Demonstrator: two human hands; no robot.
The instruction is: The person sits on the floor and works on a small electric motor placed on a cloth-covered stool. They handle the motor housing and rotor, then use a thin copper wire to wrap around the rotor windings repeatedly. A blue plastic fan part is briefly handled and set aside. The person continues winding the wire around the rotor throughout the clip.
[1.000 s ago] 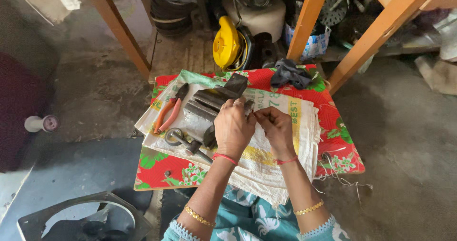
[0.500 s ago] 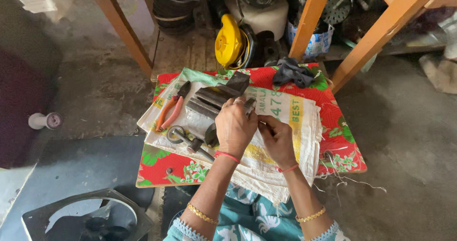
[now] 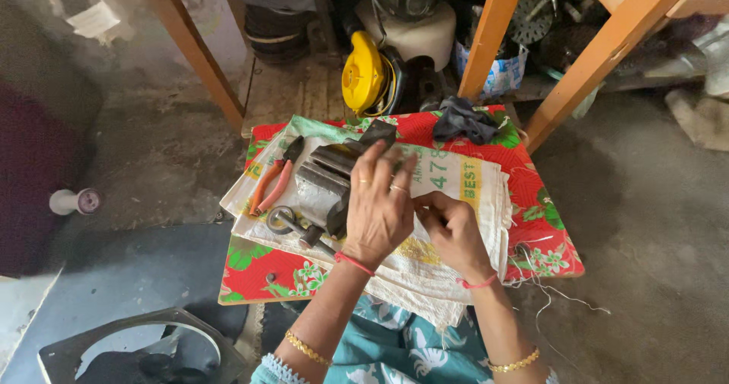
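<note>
My left hand (image 3: 377, 206) rests with spread fingers on the right end of a grey metal motor block (image 3: 322, 187) that lies on a white woven sack (image 3: 456, 179). My right hand (image 3: 448, 228) sits just to the right of it, its fingers pinched together against the left palm on something too small to make out. The sack covers a low table with a red flowered cloth (image 3: 548, 225).
Orange-handled pliers (image 3: 271, 185) and a dark scissors-like tool (image 3: 292, 225) lie left of the block. A black rag (image 3: 463, 120) sits at the table's far edge. Beyond stand wooden legs (image 3: 486, 35), a yellow blower (image 3: 364, 77) and clutter. A fan housing (image 3: 144, 350) lies lower left.
Both hands have shifted slightly nearer and to the right. My left hand's fingers have spread over the block's end, and my right hand has drawn in closer to the left palm.
</note>
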